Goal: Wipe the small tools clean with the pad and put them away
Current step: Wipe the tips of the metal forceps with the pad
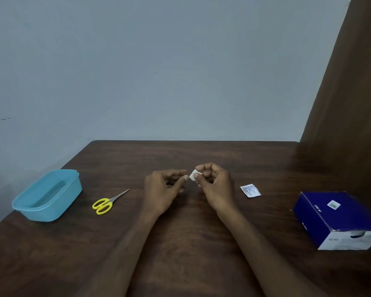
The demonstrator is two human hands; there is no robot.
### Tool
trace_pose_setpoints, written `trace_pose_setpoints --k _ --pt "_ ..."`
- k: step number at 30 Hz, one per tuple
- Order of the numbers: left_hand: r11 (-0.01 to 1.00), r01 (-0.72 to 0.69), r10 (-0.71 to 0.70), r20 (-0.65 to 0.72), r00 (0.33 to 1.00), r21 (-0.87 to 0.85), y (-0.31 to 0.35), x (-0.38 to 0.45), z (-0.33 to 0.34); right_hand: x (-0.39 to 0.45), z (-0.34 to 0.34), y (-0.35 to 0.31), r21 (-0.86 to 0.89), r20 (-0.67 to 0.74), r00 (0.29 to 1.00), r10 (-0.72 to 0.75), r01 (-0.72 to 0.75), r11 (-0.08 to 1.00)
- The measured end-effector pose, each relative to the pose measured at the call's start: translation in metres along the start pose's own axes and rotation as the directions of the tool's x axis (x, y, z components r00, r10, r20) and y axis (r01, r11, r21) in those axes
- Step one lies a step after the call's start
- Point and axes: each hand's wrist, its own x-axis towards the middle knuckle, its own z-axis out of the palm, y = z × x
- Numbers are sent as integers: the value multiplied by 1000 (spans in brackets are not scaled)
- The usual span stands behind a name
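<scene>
My right hand [214, 185] pinching the white pad [194, 175] above the table [180, 243], my left hand [163, 189] curled around something thin, perhaps a small tool, touching the pad, yellow scissors [104, 204] beside the blue tub [48, 195] at left

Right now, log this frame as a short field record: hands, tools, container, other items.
right hand: pinches white pad
left hand: pinches a small dark tool at the pad, mostly hidden
scissors: yellow handles, closed, lying on table, untouched
container: blue tub, open, far left
wrapper: torn sachet, right of hands
box: blue carton, far right
</scene>
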Motion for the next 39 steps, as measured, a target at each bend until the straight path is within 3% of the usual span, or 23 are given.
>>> trace_pose_setpoints --k 3,9,13,34,39 --pt "1000 27 -27 2 1000 -9 0 1 3 2 -4 2 -48 -54 998 -17 15 999" --pt "990 102 -104 -13 995 -94 0 6 2 -1 -3 -2 -147 -6 994 -110 108 983" --pt "995 69 -66 44 997 -67 0 2 2 -1 -4 -1 -149 -38 995 -94 87 985" --pt "996 81 -82 -26 996 -32 -4 5 -1 1 -10 -2 -31 112 994 -8 11 999" --pt "1000 8 -8 10 1000 14 1 1 -2 0 -9 -1 -74 60 998 -25 29 997"
